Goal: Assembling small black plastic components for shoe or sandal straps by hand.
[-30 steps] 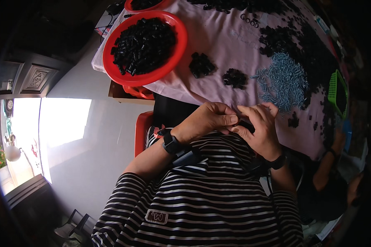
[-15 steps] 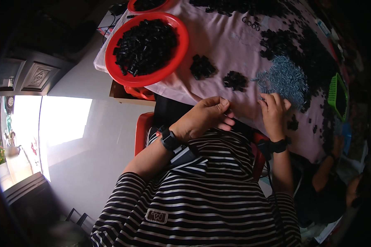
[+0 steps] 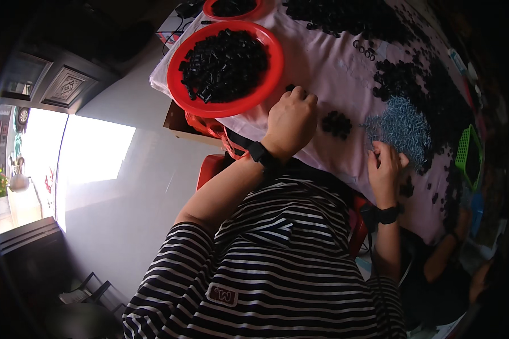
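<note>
— Hands first: where does each one sit?

— Left hand (image 3: 291,120) lies knuckles-up on the pale pink cloth-covered table (image 3: 345,73), just beside the rim of the big round red plastic tray of small black plastic parts (image 3: 226,66), which lies at ten o'clock from it. Its fingers are curled under; whether they pinch anything I cannot tell.

— And the other?

— Right hand (image 3: 385,169) is at the near edge of the heap of small silvery-blue metal screws (image 3: 404,124). The heap lies at one o'clock from its fingertips, touching or nearly so. Fingers are bent and loosely gathered; a held screw is too small to make out.

— What lies between the hands?

— A little loose cluster of black parts (image 3: 337,123), at three o'clock from the left hand and nearer to it than to the right.

— Textures?

— The black pieces look matte, blocky and short, with no clear long axis at this size. The screws glint and lie tangled every way. The cloth is soft and faintly wrinkled.

— Anything further out?

— A green plastic basket (image 3: 469,155) at three o'clock from the heap, and a second red tray (image 3: 232,8) at twelve.
</note>
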### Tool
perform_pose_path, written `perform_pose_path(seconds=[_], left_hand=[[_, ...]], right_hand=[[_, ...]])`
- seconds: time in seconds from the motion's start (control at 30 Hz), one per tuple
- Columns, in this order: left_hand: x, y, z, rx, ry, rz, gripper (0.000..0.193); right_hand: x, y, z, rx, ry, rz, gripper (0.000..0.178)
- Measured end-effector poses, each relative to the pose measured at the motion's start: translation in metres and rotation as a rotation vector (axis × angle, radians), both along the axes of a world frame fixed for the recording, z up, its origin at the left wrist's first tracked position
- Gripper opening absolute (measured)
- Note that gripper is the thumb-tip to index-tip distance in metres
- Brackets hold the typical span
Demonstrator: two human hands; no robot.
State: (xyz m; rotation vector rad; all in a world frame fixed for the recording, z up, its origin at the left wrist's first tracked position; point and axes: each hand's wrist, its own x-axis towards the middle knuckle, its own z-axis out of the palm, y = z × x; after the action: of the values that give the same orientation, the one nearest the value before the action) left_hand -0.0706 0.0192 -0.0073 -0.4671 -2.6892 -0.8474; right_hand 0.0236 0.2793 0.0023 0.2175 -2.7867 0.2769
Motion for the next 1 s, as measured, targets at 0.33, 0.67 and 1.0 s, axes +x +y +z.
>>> perform_pose_path(seconds=[0.33,0.67,1.0], left_hand=[[-0.010,0.003,-0.008,-0.039,0.023,-0.014,0.013],[0.029,-0.020,0.021,0.828,-0.924,-0.306,0.033],[0.067,-0.020,0.021,1.070,-1.164,-0.557,0.030]], right_hand=[[0.001,0.000,0.005,0.007,0.133,0.029,0.012],[0.005,-0.035,0.044,-0.196,0.107,0.102,0.015],[0.012,-0.084,0.073,-0.489,0.005,0.257,0.019]])
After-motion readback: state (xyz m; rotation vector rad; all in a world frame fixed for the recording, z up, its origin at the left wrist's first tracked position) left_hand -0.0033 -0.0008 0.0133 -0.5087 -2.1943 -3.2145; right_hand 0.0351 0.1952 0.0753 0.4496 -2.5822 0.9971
